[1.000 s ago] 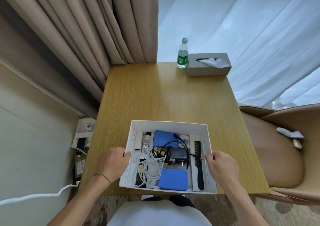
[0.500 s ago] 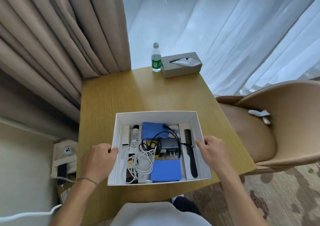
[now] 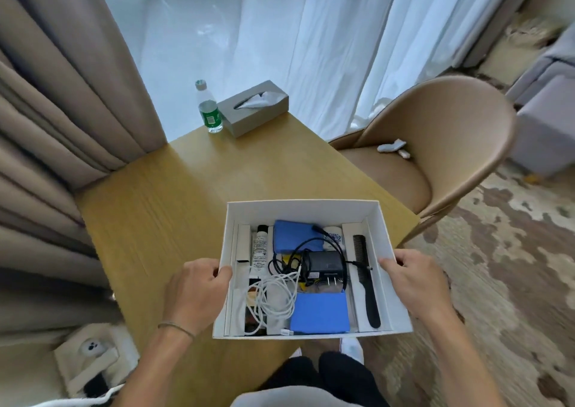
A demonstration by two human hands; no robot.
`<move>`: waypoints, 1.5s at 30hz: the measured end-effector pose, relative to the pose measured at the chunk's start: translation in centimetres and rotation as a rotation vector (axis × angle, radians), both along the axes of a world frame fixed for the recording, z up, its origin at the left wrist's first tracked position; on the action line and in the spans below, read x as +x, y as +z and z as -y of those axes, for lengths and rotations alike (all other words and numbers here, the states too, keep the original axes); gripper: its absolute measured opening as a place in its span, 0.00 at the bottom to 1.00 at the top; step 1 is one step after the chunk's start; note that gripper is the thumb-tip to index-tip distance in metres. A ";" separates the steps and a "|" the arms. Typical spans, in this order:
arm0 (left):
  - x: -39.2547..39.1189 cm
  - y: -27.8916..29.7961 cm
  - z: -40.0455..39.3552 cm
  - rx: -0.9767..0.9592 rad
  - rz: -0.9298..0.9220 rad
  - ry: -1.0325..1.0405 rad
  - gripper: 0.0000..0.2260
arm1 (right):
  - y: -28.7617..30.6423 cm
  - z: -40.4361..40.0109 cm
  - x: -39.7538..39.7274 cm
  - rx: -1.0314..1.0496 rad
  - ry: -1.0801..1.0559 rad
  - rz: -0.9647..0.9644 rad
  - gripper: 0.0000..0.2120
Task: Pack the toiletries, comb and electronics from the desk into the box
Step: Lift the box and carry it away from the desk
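A white open box (image 3: 303, 212) is held in front of me over the near right corner of the wooden desk (image 3: 193, 195). My left hand (image 3: 199, 291) grips its left wall and my right hand (image 3: 413, 282) grips its right wall. Inside lie a black comb (image 3: 367, 282) at the right, a black charger (image 3: 325, 265) with a black cord, a coiled white cable (image 3: 277, 300), two blue pouches (image 3: 320, 313), a white tube (image 3: 259, 251) and a small white bottle (image 3: 334, 237).
A green-labelled water bottle (image 3: 209, 107) and a grey tissue box (image 3: 253, 107) stand at the desk's far edge. A tan chair (image 3: 435, 145) is at the right, curtains at the left and back. Patterned carpet lies at the right.
The view has swung to the right. The box, still held on both sides, now hangs past the desk's near right corner, towards the chair.
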State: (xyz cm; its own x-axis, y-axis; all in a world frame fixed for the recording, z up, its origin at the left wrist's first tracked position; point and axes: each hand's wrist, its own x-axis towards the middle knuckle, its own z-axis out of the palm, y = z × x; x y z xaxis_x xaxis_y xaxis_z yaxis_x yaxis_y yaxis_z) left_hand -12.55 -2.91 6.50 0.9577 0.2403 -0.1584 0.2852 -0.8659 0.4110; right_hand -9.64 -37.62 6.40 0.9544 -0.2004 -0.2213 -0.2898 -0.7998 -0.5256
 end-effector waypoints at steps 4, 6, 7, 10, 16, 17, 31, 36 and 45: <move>0.6 0.3 2.5 0.005 0.010 -0.135 0.22 | 0.5 2.7 -4.1 -0.010 -0.143 -0.018 0.23; 0.8 0.5 4.3 0.004 0.014 -0.207 0.23 | 0.7 4.3 -6.6 -0.009 -0.219 -0.018 0.23; 0.7 0.6 5.3 0.004 0.019 -0.239 0.23 | 0.8 5.1 -7.9 -0.009 -0.256 -0.015 0.24; 0.2 1.1 8.6 0.010 0.036 -0.330 0.24 | 0.8 7.8 -11.9 -0.024 -0.352 -0.002 0.24; -3.0 1.9 16.3 -0.014 0.054 -0.520 0.22 | 0.8 13.2 -20.9 -0.031 -0.542 0.039 0.26; -3.9 2.0 17.6 -0.029 0.053 -0.547 0.22 | 0.8 14.0 -22.6 -0.032 -0.569 0.044 0.26; -21.0 2.0 37.3 -0.052 0.148 -0.977 0.25 | 0.8 24.3 -50.7 -0.029 -1.012 0.043 0.25; -26.5 1.1 44.2 0.008 0.129 -1.139 0.22 | 0.6 25.7 -60.2 -0.044 -1.213 0.014 0.24; -36.4 0.5 55.8 -0.062 0.104 -1.485 0.20 | 0.4 25.8 -73.6 -0.042 -1.565 -0.020 0.24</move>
State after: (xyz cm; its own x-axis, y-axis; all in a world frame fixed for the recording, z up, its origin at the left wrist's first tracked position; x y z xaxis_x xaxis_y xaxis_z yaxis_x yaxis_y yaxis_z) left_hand -48.91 -58.69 6.97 0.3230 -0.9451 -0.0487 -0.8520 -0.3128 0.4197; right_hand -83.26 -63.45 6.77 -0.2036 -0.9584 -0.1999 -0.8217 0.2783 -0.4973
